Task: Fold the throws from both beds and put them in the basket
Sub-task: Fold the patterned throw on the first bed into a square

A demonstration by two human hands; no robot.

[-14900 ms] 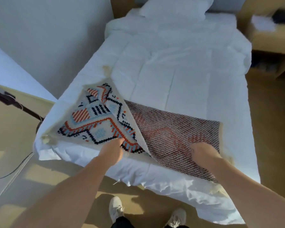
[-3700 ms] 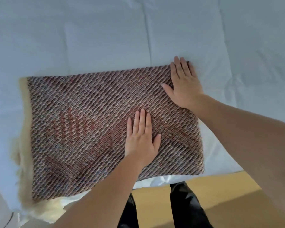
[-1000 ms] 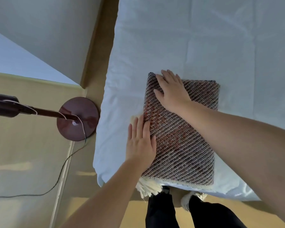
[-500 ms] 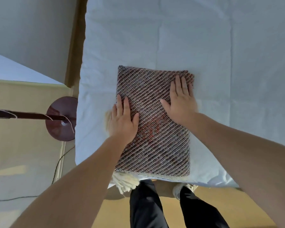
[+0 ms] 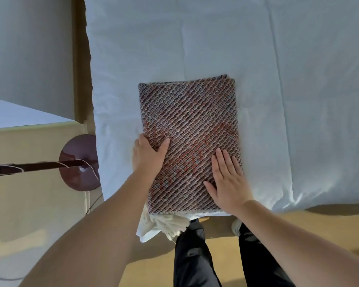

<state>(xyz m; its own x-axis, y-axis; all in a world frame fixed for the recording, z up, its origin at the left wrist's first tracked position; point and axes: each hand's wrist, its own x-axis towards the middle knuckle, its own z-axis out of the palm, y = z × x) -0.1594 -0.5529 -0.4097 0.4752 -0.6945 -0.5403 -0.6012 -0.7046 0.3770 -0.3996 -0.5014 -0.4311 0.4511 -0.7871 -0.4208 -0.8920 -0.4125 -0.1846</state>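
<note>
Rectangular diagonal-ribbed throw [image 5: 189,125], cream fringe [image 5: 170,222], on smooth white bedding [image 5: 298,100].

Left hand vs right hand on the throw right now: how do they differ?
Grip: the left hand clasps the folded throw at its left edge, thumb on top, fingers down its side; the right hand lies flat on top, fingers straight. Place: the left hand sits half over the white bedding; the right hand sits by the near right corner. Shared: both touch the throw's near half.
</note>
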